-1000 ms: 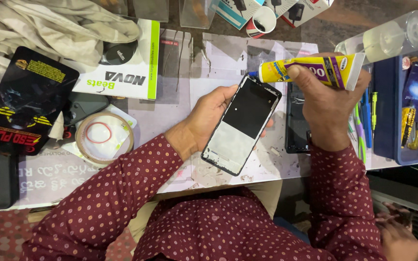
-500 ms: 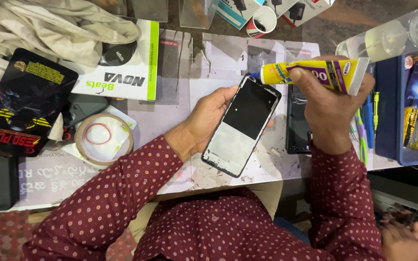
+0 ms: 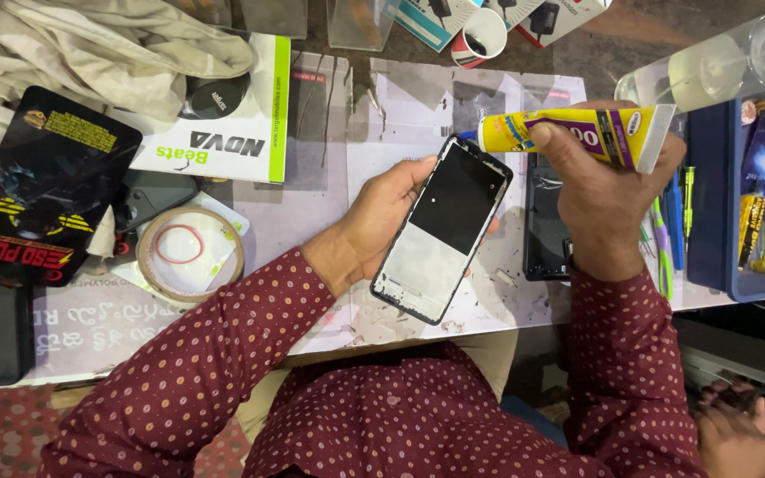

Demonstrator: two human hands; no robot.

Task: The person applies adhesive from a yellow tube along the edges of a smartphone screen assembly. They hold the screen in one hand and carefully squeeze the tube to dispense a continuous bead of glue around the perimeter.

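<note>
Since the earlier frames little has shifted: the glue tube (image 3: pixel 577 131) has kept its place, nozzle at the top edge of the phone frame (image 3: pixel 442 228), and both hands have stayed put.

The left hand (image 3: pixel 381 223) cradles the phone frame from beneath, fingers curled around its left edge with the thumb along the rim. The frame is a flat rounded rectangle, held tilted above the bench (image 3: pixel 329 204); its upper part is glossy black, its lower part dull grey, with residue along the border.

The right hand (image 3: pixel 599 195) grips the glue tube, fingers wrapped and pressed together around the soft yellow body. The tube lies nearly level, its flat crimped end pointing right.

Bench surface: pale printed paper sheets, scuffed. A roll of clear tape (image 3: pixel 190 254) lies left of the forearm. A white and green carton (image 3: pixel 223 133) and a black glossy packet (image 3: pixel 42 186) rest further left, beside crumpled beige cloth (image 3: pixel 73 44). A clear plastic bottle (image 3: pixel 710 66) lies at upper right above a blue tray (image 3: pixel 710 195).
</note>
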